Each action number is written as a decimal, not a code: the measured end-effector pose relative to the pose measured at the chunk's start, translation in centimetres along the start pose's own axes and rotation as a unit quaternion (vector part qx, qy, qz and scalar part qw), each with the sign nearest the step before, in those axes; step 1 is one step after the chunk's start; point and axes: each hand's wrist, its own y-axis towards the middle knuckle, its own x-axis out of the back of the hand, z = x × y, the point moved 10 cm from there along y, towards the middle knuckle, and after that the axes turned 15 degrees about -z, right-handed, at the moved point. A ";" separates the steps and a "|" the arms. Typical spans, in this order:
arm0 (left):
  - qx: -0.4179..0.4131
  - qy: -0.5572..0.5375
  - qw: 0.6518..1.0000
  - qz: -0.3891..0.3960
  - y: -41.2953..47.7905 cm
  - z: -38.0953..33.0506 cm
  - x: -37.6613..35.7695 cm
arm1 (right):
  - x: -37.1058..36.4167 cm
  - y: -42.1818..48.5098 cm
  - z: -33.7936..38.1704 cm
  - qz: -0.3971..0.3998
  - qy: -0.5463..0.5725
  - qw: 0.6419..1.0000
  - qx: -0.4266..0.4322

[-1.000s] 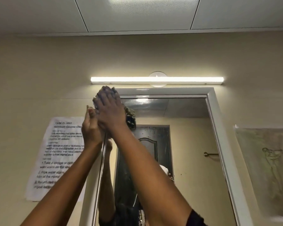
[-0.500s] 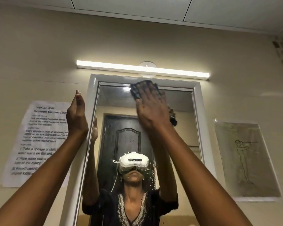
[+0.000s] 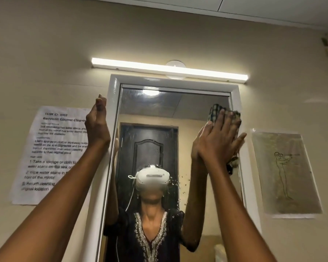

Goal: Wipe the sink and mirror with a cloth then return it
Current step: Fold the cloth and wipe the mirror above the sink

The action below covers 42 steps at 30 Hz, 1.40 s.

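A tall mirror (image 3: 150,114) in a white frame (image 3: 114,110) hangs on the beige wall. My right hand (image 3: 219,137) lies flat on a dark checked cloth (image 3: 214,113), pressing it against the glass at the upper right, close to the frame's right side. A tail of the cloth hangs below the hand. My left hand (image 3: 97,125) rests edge-on against the frame's left side, fingers straight, holding nothing. Water droplets speckle the glass lower down. The sink is out of view.
A lit strip light (image 3: 169,69) runs above the mirror. A printed task sheet (image 3: 51,154) is taped to the wall on the left, a pale drawing (image 3: 284,173) on the right. The mirror reflects a person wearing a white headset and a dark door.
My right hand has slid the cloth from the mirror's top left corner across to the upper right. My left hand stayed on the frame's left side. The view has tilted down.
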 end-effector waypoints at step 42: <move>-0.002 0.138 0.986 0.098 -1.0 0.6 0.2 | 3.0 -23.4 12.0 0.218 0.167 0.660 0.699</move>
